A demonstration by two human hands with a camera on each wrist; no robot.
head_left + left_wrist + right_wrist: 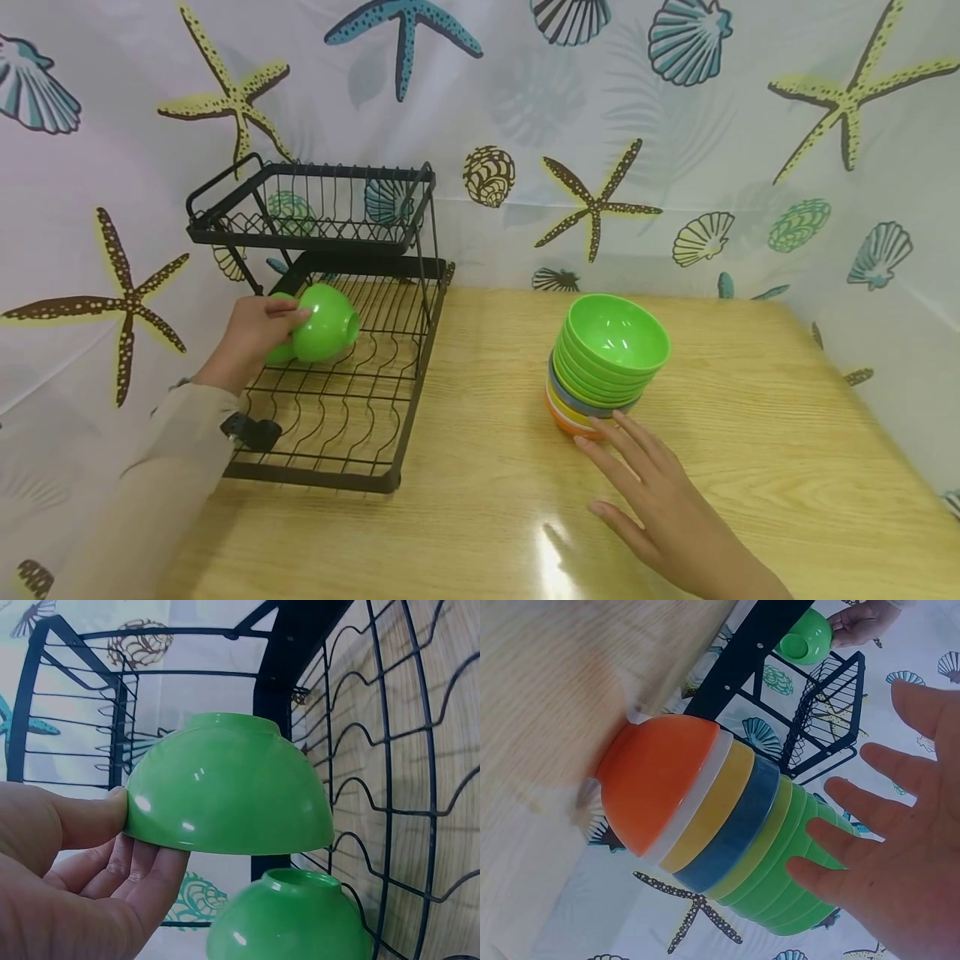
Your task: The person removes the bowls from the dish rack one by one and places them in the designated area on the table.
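My left hand (258, 333) pinches the rim of a green bowl (326, 323) between thumb and fingers, over the lower tier of a black dish rack (396, 479). In the left wrist view that bowl (229, 787) shows its base upward, close to the rack wires. A second green bowl (292, 919) sits in the rack just beyond it, partly hidden in the head view. My right hand (667, 508) is spread with its fingers extended, near a stack of nested bowls (611, 350). Green bowls top the stack, above blue-grey, yellow, white and orange ones (660, 776).
The rack's upper basket (311, 204) overhangs the back of the lower tier. The stack stands on a wooden table (487, 500) to the right of the rack. A patterned curtain (510, 100) with starfish and shells encloses the table's back and sides.
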